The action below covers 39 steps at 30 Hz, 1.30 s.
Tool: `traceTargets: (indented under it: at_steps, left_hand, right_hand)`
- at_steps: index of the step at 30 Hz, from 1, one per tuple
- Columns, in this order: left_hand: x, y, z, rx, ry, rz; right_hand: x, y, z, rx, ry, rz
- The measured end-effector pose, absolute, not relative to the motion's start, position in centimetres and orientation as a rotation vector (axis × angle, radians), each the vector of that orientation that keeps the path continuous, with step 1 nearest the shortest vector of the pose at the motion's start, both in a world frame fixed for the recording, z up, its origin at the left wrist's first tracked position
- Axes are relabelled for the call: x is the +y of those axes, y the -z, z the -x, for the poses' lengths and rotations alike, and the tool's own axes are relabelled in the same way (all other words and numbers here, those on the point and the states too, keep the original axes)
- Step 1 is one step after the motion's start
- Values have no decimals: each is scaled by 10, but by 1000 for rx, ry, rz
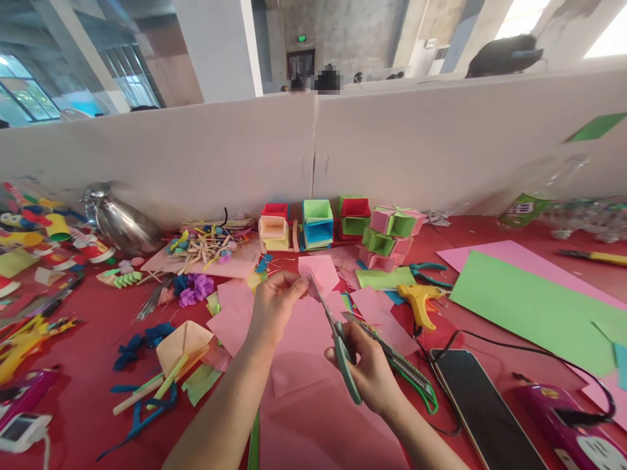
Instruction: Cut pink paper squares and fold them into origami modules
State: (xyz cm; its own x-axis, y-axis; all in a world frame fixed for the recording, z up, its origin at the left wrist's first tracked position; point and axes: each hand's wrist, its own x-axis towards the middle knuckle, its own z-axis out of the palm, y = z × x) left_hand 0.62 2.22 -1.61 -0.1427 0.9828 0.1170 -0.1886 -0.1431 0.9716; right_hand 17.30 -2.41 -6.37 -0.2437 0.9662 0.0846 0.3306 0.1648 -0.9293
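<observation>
My left hand (275, 301) pinches a small pink paper piece (319, 269) and holds it up above the red table. My right hand (368, 373) grips green-handled scissors (337, 339), whose blades point up and touch the lower edge of the pink piece. Larger pink sheets (304, 356) lie flat under both hands. A green utility knife (399, 362) lies on the table just right of my right hand.
Folded paper boxes (337, 225) are stacked at the back by a white partition. A yellow glue gun (420, 301), a phone (482, 408), a green sheet (531, 307), pliers (428, 269) sit right. Paper flowers (194, 287), sticks, a metal kettle (120, 222) and coloured clutter fill the left.
</observation>
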Motion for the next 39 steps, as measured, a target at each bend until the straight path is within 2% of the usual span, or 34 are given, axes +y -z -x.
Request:
traceTargets:
  at_steps: [39]
  left_hand:
    - [24, 28, -17, 1129, -1512, -1008]
  right_hand:
    - [-21, 80, -169, -1448, -1086, 1258]
